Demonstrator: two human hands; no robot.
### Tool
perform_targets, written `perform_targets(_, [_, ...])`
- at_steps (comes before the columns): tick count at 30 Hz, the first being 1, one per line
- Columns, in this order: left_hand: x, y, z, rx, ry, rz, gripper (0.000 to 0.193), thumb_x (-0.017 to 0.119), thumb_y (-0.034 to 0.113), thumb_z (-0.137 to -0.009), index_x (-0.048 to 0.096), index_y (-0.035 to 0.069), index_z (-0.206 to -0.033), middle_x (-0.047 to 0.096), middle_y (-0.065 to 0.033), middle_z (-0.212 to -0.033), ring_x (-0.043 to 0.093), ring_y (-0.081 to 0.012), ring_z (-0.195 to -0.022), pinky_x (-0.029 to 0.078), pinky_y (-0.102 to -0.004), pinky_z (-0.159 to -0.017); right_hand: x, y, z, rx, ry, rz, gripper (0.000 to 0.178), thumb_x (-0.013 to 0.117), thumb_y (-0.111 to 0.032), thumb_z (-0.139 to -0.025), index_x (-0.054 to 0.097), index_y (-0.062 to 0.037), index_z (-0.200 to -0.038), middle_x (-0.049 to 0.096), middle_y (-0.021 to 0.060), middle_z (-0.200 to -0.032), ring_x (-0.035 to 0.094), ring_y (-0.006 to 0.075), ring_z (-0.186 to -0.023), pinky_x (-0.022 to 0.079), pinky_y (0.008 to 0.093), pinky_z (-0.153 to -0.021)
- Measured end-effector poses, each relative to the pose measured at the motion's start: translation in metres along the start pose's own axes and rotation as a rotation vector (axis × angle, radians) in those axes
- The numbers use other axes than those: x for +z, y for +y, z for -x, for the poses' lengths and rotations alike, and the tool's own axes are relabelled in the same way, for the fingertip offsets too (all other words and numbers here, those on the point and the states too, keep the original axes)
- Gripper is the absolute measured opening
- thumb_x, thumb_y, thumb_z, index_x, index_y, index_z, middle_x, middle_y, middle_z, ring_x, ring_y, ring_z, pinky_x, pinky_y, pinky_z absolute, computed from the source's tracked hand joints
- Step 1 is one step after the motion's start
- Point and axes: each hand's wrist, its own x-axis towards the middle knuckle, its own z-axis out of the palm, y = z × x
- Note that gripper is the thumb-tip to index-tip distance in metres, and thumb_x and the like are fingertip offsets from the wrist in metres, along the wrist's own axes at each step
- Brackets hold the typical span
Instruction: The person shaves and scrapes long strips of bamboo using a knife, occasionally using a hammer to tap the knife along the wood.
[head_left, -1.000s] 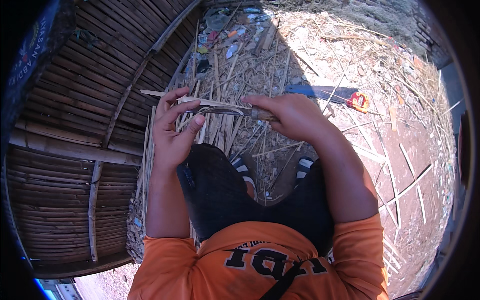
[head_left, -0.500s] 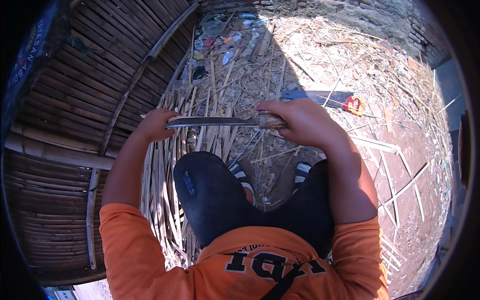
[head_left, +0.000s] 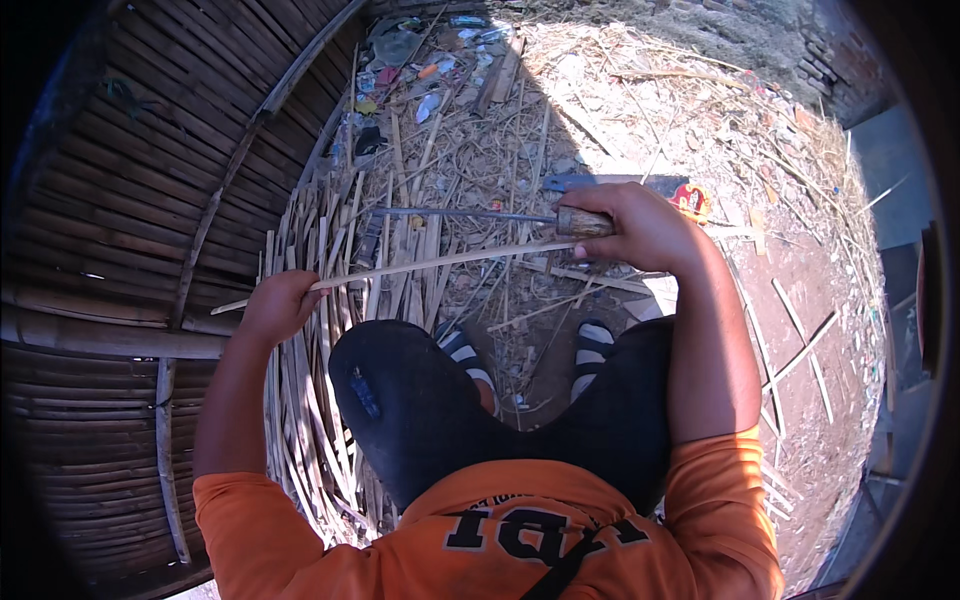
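A thin pale bamboo strip (head_left: pixel 440 262) stretches across in front of my knees, slanting up to the right. My left hand (head_left: pixel 282 303) is closed around it close to its left end, which sticks out past the fist. In my right hand (head_left: pixel 640 232) is a machete (head_left: pixel 460 213), gripped by its round wooden handle. Its blade points left, seen nearly edge-on, just beyond the strip and apart from it over most of its length. The strip's right end reaches the fingertips of my right hand; whether they pinch it, I cannot tell.
A heap of split bamboo strips (head_left: pixel 310 400) lies at my left, beside a slatted bamboo wall (head_left: pixel 110 230). Beyond my right hand a hand saw (head_left: pixel 625 183) with a red and yellow handle lies on the ground. Straw, litter and loose sticks (head_left: pixel 800 350) cover the ground around.
My left hand has moved left and nearer, from beside the blade's tip, and a bamboo strip now shows in it. The machete has shifted right and slightly away, its blade turned edge-on.
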Motion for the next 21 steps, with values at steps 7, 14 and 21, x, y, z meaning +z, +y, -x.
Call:
perform_targets(7, [0.022,-0.025,0.048,-0.371,-0.188,-0.197,0.036,0.063,0.042,-0.098,0.067,0.007,-0.09,0.068,-0.0186,-0.083,0.067,-0.0422,-0.084,0.052,-0.0543,-0.074,-0.053,-0.046,-0.027,0.121,-0.092,0.527,0.05,0.078,-0.01,-0.078,0.071,-0.0201,-0.126,0.054,0.0061,-0.151,0.072,0.0307,-0.105,0.059,0.0423,-0.09])
perform_targets(14, [0.036,-0.038,0.097,-0.632,-0.167,-0.209,0.039,0.063,0.045,-0.098,0.068,0.006,-0.091,0.071,-0.0207,-0.086,0.068,-0.0442,-0.085,0.053,-0.0565,-0.075,-0.123,-0.096,-0.047,0.345,-0.389,1.282,0.014,0.069,-0.025,-0.094,0.075,-0.0153,-0.102,0.075,0.0071,-0.088,0.075,0.0287,-0.084,0.059,0.0402,-0.074])
perform_targets(21, [0.054,-0.052,0.115,-0.722,0.001,-0.081,0.042,0.057,0.043,-0.102,0.066,0.003,-0.089,0.07,-0.0248,-0.085,0.067,-0.0482,-0.086,0.052,-0.0589,-0.074,-0.161,-0.051,-0.008,0.492,-0.448,1.421,0.011,0.076,-0.018,-0.083,0.074,-0.0072,-0.088,0.075,0.0136,-0.087,0.075,0.0326,-0.085,0.06,0.0426,-0.073])
